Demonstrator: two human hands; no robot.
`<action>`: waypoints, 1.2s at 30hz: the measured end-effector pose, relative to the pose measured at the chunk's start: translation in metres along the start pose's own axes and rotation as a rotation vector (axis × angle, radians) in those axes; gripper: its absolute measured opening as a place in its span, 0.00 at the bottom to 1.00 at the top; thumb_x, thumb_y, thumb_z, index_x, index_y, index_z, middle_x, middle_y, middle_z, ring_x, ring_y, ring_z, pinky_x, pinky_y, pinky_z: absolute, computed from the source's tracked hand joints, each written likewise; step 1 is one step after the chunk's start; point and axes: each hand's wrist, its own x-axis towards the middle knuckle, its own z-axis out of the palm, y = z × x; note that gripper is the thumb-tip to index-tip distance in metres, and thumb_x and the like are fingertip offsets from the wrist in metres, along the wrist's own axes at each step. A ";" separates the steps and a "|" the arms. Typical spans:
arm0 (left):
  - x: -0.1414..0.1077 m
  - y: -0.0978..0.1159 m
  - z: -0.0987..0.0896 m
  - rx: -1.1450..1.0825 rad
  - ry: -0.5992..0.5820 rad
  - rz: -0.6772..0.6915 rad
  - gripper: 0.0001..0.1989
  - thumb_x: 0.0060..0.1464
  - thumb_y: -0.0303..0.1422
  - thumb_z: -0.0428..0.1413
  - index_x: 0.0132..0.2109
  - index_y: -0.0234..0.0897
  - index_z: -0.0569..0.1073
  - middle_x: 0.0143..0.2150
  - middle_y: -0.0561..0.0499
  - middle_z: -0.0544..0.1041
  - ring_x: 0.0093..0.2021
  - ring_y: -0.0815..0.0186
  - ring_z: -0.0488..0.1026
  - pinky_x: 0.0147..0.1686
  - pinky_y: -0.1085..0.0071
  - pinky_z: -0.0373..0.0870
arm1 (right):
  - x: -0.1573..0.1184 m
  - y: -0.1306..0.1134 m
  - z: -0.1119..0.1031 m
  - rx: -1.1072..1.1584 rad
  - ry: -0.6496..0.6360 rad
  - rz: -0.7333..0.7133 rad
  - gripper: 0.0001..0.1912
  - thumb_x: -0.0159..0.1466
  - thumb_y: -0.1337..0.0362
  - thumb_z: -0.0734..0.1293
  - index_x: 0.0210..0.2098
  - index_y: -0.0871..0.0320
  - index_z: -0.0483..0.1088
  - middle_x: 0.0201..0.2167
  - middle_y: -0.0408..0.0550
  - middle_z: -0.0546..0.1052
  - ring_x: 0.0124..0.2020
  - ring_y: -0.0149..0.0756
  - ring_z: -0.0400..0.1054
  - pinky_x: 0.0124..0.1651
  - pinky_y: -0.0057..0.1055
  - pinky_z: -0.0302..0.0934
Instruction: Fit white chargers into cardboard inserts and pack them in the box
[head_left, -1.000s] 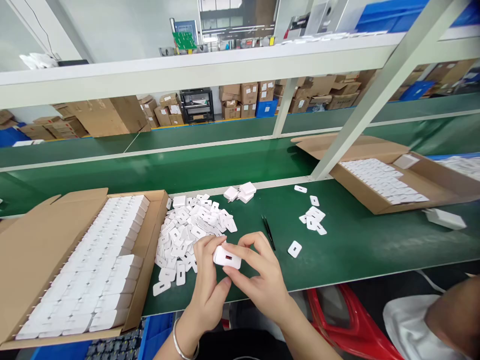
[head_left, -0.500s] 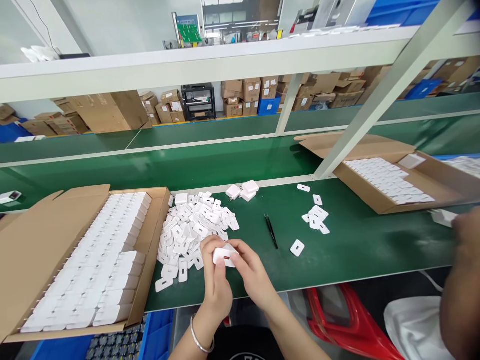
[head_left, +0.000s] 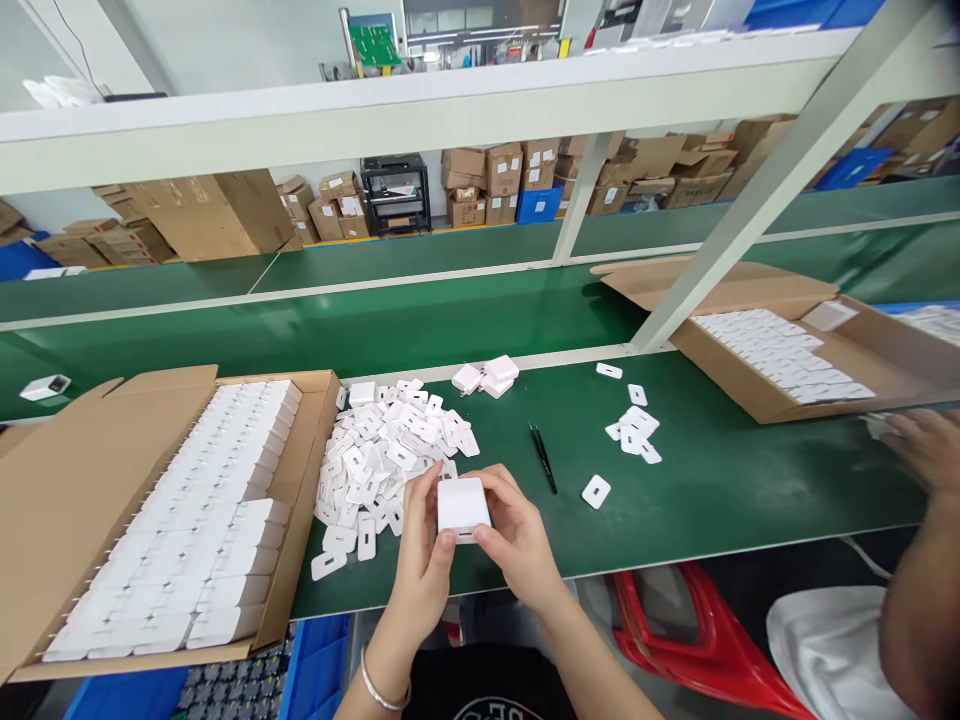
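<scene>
Between both my hands, just above the front edge of the green bench, is a white charger (head_left: 463, 503). My left hand (head_left: 424, 540) grips its left side, and my right hand (head_left: 517, 540) grips the right, thumbs at the near end, where a slot shows. Beyond my left hand spreads a heap of white slotted cover plates (head_left: 386, 440). A few more cover plates (head_left: 636, 425) lie to the right, with a single one (head_left: 596, 491) closer to me. Black tweezers (head_left: 543, 458) rest between. Several chargers (head_left: 489, 376) sit at the back of the bench.
On the left, an open cardboard box (head_left: 319, 440) holds rows of white chargers. Another open box (head_left: 739, 385) with white pieces stands at the right, near a co-worker's hand (head_left: 930, 445). A slanted white post (head_left: 757, 190) crosses in front. Below are a red chair (head_left: 697, 650) and blue bins (head_left: 319, 665).
The charger has been tipped, so its broad flat face now shows instead of the slotted end. My hands have spread apart slightly around it. The co-worker's hand has shifted toward the right box.
</scene>
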 end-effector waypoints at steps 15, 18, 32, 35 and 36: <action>0.000 -0.031 0.010 0.145 0.064 -0.044 0.22 0.70 0.49 0.44 0.56 0.44 0.76 0.46 0.46 0.69 0.48 0.57 0.71 0.49 0.58 0.73 | -0.012 0.041 0.006 -0.200 0.177 -0.004 0.14 0.69 0.52 0.66 0.46 0.54 0.74 0.36 0.45 0.67 0.37 0.38 0.63 0.40 0.35 0.61; -0.001 -0.039 0.012 0.202 0.078 -0.043 0.21 0.70 0.48 0.46 0.52 0.43 0.78 0.43 0.46 0.68 0.44 0.58 0.71 0.46 0.60 0.73 | -0.015 0.052 0.007 -0.218 0.179 0.045 0.12 0.68 0.53 0.67 0.44 0.55 0.73 0.36 0.45 0.68 0.36 0.37 0.65 0.39 0.34 0.61; -0.008 -0.050 0.008 0.192 0.124 0.008 0.24 0.69 0.51 0.45 0.49 0.42 0.80 0.41 0.46 0.68 0.43 0.58 0.70 0.43 0.61 0.72 | -0.018 0.056 0.005 -0.219 0.130 -0.005 0.13 0.67 0.53 0.68 0.44 0.55 0.73 0.36 0.45 0.68 0.36 0.38 0.65 0.40 0.34 0.62; -0.008 -0.053 0.007 0.120 0.095 -0.004 0.27 0.69 0.53 0.43 0.54 0.41 0.78 0.47 0.44 0.70 0.49 0.56 0.71 0.50 0.58 0.72 | -0.022 0.057 0.004 -0.232 0.140 -0.052 0.16 0.66 0.52 0.69 0.48 0.54 0.73 0.39 0.46 0.69 0.40 0.40 0.66 0.43 0.36 0.64; -0.009 -0.053 0.007 0.078 0.088 -0.028 0.28 0.70 0.52 0.41 0.58 0.42 0.75 0.51 0.42 0.71 0.53 0.56 0.72 0.53 0.57 0.72 | -0.024 0.057 0.004 -0.263 0.151 -0.073 0.18 0.65 0.52 0.70 0.51 0.54 0.73 0.41 0.47 0.68 0.42 0.41 0.66 0.45 0.38 0.65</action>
